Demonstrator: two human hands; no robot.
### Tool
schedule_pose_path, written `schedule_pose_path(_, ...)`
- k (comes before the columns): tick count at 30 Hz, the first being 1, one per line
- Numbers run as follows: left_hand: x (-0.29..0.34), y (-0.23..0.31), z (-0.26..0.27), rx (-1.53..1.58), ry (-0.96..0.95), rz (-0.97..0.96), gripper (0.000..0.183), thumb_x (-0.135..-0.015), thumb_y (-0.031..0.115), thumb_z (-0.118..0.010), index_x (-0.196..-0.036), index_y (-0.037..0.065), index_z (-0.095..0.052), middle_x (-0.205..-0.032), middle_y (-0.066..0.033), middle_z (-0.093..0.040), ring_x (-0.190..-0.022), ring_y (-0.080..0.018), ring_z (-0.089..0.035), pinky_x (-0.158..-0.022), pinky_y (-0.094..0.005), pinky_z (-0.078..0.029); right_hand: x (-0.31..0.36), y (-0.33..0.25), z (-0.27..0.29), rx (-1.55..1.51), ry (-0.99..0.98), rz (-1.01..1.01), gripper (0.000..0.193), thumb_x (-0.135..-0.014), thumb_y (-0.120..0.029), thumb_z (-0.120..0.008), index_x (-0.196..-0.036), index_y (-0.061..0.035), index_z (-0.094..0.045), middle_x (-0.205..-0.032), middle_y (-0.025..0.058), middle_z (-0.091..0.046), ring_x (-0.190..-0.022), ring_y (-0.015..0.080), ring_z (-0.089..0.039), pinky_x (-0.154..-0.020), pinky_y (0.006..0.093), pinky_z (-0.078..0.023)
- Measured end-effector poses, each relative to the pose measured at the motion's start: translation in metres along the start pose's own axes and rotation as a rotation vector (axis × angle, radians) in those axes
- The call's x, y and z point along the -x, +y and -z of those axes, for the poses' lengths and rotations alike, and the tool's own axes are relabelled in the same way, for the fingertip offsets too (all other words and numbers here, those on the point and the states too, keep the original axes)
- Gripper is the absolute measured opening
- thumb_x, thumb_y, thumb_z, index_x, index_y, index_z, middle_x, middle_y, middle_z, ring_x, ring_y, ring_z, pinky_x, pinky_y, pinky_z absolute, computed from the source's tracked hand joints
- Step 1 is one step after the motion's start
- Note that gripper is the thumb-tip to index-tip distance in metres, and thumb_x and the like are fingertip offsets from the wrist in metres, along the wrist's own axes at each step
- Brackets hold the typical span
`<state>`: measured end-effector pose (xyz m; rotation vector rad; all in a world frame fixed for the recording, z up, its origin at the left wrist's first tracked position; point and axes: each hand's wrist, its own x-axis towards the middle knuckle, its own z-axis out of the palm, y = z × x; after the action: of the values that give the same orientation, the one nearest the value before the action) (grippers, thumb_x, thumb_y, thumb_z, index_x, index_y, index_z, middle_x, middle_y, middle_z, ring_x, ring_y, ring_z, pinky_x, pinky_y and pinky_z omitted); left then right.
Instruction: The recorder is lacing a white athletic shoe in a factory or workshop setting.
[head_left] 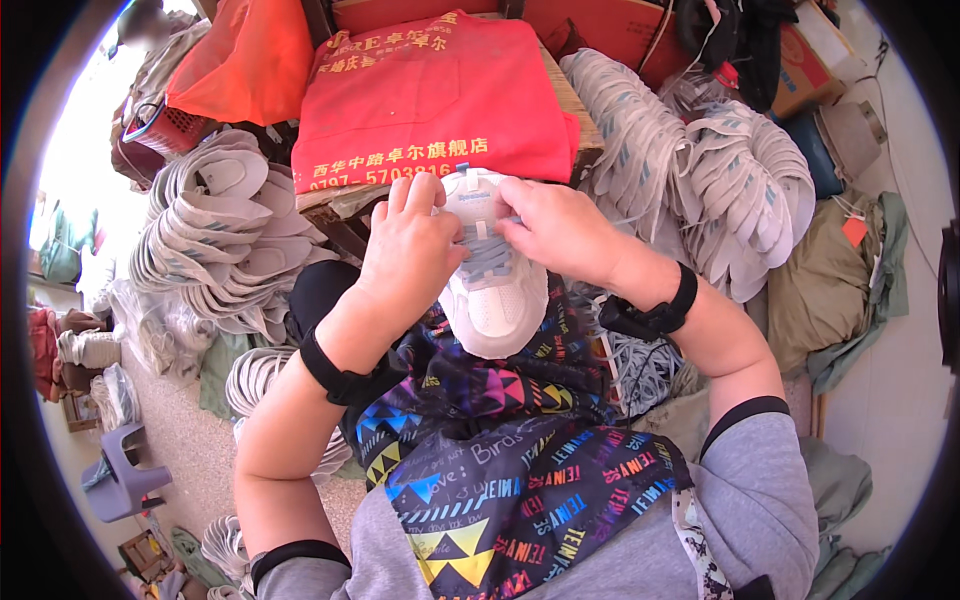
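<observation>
A white sneaker is held between my hands above my lap, its toe toward me. Blue-grey shoelace runs in rows across its front, below the pale tongue. My left hand is closed at the left edge of the lacing, fingers bent over the upper and thumb by the lace. On the opposite edge, my right hand pinches near the upper eyelets with thumb and forefinger. Whether a lace end lies in either pinch is hidden by the fingers.
Ahead stands a wooden table under a red cloth. Stacked shoe uppers lie at the left, with more strung uppers at the right. Loose blue-grey laces are bunched beside my right thigh. A purple-grey plastic stool stands far left.
</observation>
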<state>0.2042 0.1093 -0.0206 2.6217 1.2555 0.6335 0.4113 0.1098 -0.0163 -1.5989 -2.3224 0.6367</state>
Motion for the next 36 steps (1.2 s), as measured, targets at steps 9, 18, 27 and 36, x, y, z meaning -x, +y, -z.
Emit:
schedule_pose_path(9, 0.001, -0.032, -0.026, 0.614, -0.066, 0.16, 0.008, -0.077, 0.011, -0.069, -0.076, 0.004, -0.065, -0.105, -0.0049, -0.044, -0.1, -0.0211, -0.043, -0.089, -0.0314, -0.038, -0.003, 0.007, 0.0, 0.01, 0.127, 0.359, 0.015, -0.08, -0.011, -0.063, -0.093, -0.0068, -0.057, -0.094, 0.0124, -0.056, -0.085, 0.0336, -0.061, -0.072, 0.0431, -0.051)
schedule_pose_path(18, -0.001, -0.004, -0.033, 0.378, 0.171, 0.137, 0.013, -0.074, 0.009, -0.071, -0.071, 0.002, -0.061, -0.096, -0.0103, -0.05, -0.092, -0.0271, -0.051, -0.077, -0.0365, -0.045, 0.017, 0.014, 0.007, -0.157, -0.01, 0.276, 0.008, -0.087, -0.012, -0.061, -0.085, -0.004, -0.06, -0.077, 0.0047, -0.058, -0.075, 0.0199, -0.058, -0.068, 0.0316, -0.047)
schedule_pose_path(27, 0.018, -0.004, -0.039, 0.408, 0.475, 0.233, 0.019, -0.075, 0.005, -0.073, -0.089, 0.0, -0.06, -0.098, -0.0096, -0.05, -0.084, -0.0214, -0.05, -0.071, -0.0307, -0.046, 0.0, 0.017, 0.004, -0.646, 0.067, -0.182, 0.014, -0.09, -0.019, -0.064, -0.09, -0.0054, -0.063, -0.078, 0.0008, -0.06, -0.075, 0.0101, -0.058, -0.069, 0.028, -0.048)
schedule_pose_path(36, 0.026, -0.023, -0.036, 0.723, 0.152, 0.532, 0.014, -0.084, 0.008, -0.069, -0.088, -0.001, -0.059, -0.092, -0.0065, -0.053, -0.064, -0.0066, -0.052, -0.056, -0.0241, -0.044, -0.012, 0.014, 0.015, -0.139, -0.34, 0.203, 0.018, -0.081, -0.015, -0.065, -0.095, -0.0041, -0.064, -0.08, 0.01, -0.064, -0.077, 0.0208, -0.064, -0.067, 0.0355, -0.048)
